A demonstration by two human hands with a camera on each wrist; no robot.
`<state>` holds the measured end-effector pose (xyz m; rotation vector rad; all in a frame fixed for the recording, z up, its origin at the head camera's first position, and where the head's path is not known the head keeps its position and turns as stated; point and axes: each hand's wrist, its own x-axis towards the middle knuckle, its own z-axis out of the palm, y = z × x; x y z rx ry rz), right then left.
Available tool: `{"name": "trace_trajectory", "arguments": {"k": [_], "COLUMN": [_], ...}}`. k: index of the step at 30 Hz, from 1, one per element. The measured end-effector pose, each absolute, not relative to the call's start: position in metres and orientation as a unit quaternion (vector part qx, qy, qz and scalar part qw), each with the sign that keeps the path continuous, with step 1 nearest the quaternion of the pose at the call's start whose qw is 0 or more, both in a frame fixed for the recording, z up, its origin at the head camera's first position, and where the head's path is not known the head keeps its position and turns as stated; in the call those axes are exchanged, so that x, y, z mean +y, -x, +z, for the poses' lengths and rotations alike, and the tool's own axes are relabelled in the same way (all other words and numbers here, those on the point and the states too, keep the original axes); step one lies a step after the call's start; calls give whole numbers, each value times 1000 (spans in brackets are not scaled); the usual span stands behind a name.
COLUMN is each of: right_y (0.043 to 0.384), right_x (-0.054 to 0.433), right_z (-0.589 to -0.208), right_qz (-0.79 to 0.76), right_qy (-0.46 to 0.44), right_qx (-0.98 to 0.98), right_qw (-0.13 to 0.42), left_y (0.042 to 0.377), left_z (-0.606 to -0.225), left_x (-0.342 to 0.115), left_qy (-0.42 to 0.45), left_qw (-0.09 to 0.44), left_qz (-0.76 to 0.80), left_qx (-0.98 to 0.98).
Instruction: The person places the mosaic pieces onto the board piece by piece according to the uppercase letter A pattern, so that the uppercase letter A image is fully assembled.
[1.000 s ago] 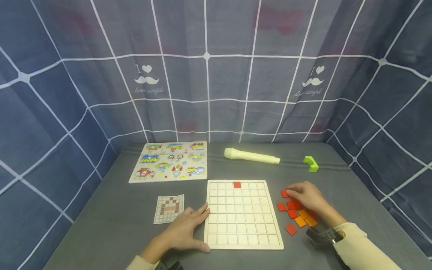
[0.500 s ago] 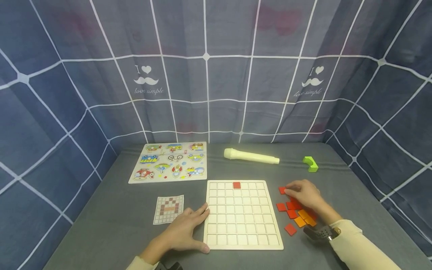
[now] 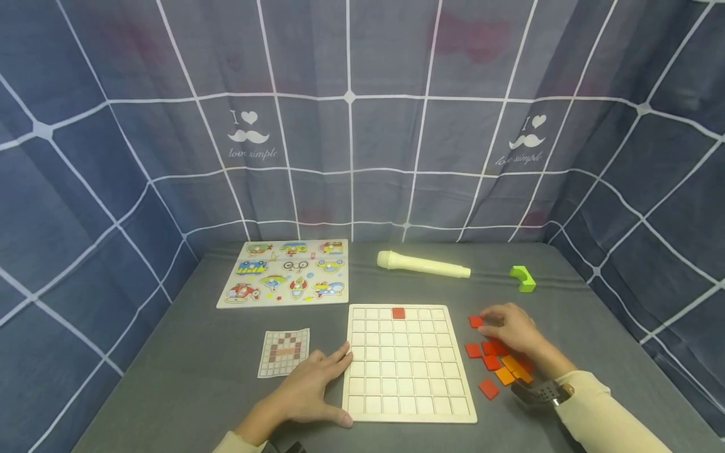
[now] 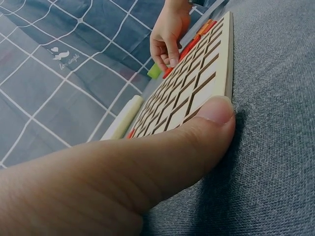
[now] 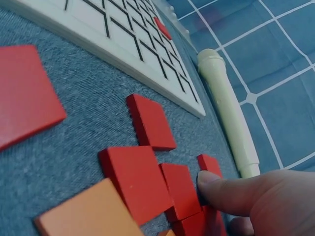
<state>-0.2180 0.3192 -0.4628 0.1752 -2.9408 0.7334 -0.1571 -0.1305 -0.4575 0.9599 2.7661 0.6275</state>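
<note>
A pale wooden grid board [image 3: 408,362] lies flat, with a red tile [image 3: 399,313] in its far row. My left hand [image 3: 311,384] rests at its left side with fingers spread. Its thumb [image 4: 216,115] touches the near left corner, the index fingertip the left edge. My right hand [image 3: 514,328] is bent over the loose tiles right of the board. Between its thumb and fingers it pinches a red square tile [image 3: 475,321]; the thumb lies against that tile's edge in the right wrist view. Several red tiles [image 5: 135,184] and orange tiles [image 3: 504,375] lie beside and under this hand.
A paper pattern card [image 3: 284,352] lies left of the board, near my left hand. Behind stand out a picture puzzle board [image 3: 286,274], a cream microphone-shaped stick [image 3: 425,263] and a green arch block [image 3: 523,279]. A checked cloth [image 3: 374,132] hangs around the table.
My right hand has shifted a red tile slightly left and away from the pile, and its thumb has spread a little from the index finger. The left hand stays at the board.
</note>
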Motion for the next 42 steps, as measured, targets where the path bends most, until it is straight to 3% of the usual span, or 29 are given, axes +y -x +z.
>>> {"name": "trace_trajectory", "arguments": {"k": [16, 42], "right_y": [225, 234], "right_x": [304, 256], "right_z": [-458, -456], "right_qz": [237, 318], "right_qy": [-79, -115], "right_qx": [-964, -940], "right_qw": [91, 43], "left_y": [158, 156], "left_z": [-458, -461], "left_x": [-130, -128], "left_qy": [-319, -322], "left_qw": [73, 53], "left_qz": [209, 193], "left_qx": [921, 925]}}
